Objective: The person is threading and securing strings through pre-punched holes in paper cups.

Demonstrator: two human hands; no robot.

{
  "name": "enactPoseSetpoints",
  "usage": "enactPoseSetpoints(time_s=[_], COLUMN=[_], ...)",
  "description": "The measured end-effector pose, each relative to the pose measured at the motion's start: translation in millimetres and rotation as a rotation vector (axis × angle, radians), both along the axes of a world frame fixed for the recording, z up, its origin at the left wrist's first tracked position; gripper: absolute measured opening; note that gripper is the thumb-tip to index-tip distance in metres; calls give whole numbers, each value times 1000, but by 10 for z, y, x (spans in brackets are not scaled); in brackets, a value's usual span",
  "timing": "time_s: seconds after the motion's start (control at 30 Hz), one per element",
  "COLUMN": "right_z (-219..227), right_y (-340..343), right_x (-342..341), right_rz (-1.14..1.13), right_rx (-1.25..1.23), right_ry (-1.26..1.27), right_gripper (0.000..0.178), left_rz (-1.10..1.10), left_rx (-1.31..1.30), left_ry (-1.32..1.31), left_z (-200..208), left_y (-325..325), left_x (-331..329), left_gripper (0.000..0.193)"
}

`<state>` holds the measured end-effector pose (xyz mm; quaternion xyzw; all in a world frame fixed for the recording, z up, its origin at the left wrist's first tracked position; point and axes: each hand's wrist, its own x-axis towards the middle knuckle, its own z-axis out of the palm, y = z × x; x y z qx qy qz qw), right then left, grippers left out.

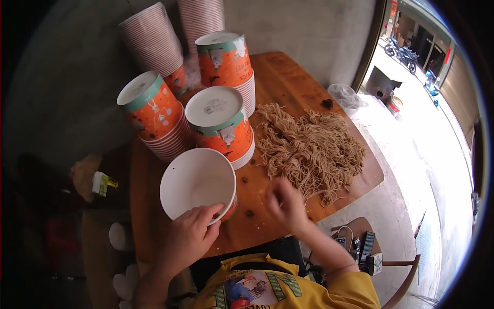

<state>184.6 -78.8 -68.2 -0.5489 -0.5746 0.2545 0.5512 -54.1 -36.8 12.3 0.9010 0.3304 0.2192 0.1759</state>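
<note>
A white-lined paper bucket (pixel 193 177) stands mouth up at the table's near left side, with a small dark hole in its far wall. My left hand (pixel 195 232) grips its near rim, fingers over the edge and thumb on the outside. To the right of it, my right hand (pixel 286 205) hovers by the near edge of a heap of tan cords (pixel 314 152). Its fingers are curled in and slightly blurred, and whatever may be between them is hidden. The cords lie loose and tangled on the wooden table (pixel 283 77).
Upside-down orange and green buckets (pixel 218 123) are stacked behind the open one, with taller stacks (pixel 154 41) against the wall. Right of my body is a stool (pixel 360 232) with small items. A clear plastic bag (pixel 346 98) sits beyond the table's right edge.
</note>
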Motion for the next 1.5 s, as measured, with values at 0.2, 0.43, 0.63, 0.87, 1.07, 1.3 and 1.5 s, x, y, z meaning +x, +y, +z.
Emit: enactPoseSetpoints(time_s=[0.2,0.43,0.63,0.87,1.07,1.3,1.5], right_z=[202,271,308,287,254,249,177], right_y=[-89,85,125,123,129,139,61], right_x=[-616,-768,-814,-819,-799,-777,-690], right_rz=[32,48,-6,-59,-64,-54,-59], right_rx=[50,133,171,267,263,251,176], right_ry=[11,13,-167,-291,-326,-311,-288], right_gripper=[14,13,15,20,22,23,21], left_rz=[131,140,162,145,131,108,-21], left_rx=[-193,-361,-391,-387,-382,-496,-742], left_ry=[-45,-133,-148,-149,-142,-136,-241], left_z=[96,176,167,175,180,238,79], left_y=[27,15,13,12,0,-15,253], left_x=[-48,-68,-81,-52,-24,4,37], left_gripper=[34,36,35,36,37,35,19])
